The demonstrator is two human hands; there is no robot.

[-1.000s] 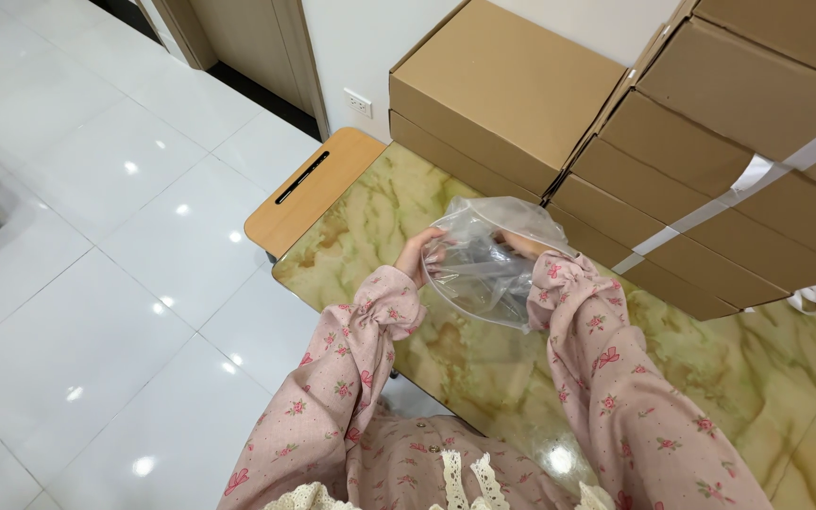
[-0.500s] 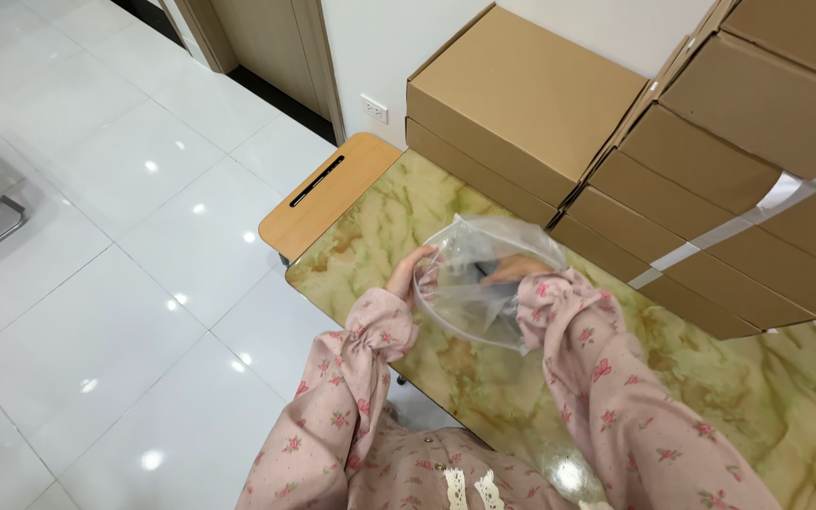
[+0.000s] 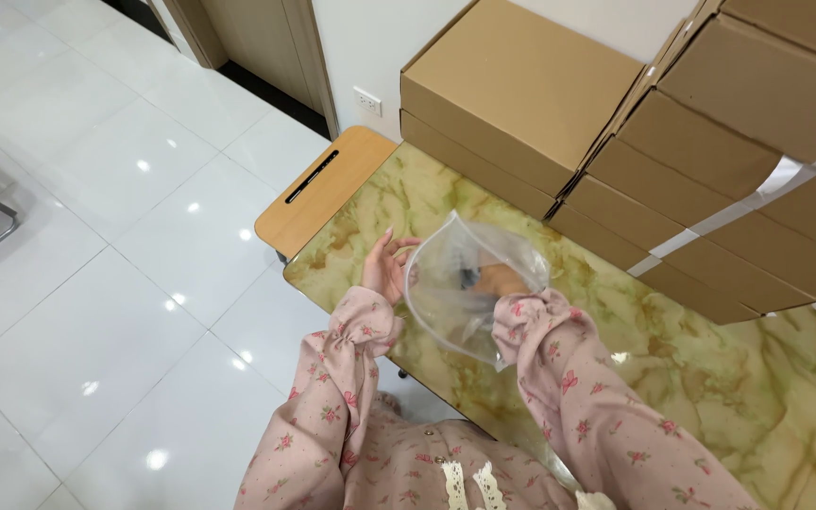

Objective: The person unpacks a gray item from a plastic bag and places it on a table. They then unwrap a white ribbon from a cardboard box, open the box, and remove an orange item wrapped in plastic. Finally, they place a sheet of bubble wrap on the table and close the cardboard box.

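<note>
While right hand (image 3: 498, 281) grips inside | clear bag (image 3: 455, 302) puffed, crinkled | left hand (image 3: 384, 266) open

Two hands are counted: left hand (image 3: 384, 267) and right hand (image 3: 496, 280). One clear plastic bag (image 3: 455, 293) is seen. One marble-patterned table (image 3: 701, 378) is counted, and one wooden chair seat (image 3: 318, 194). Flat cardboard boxes (image 3: 512, 90) are stacked in two piles; the exact box count cannot be told. One wall socket (image 3: 366, 100) is counted
</note>
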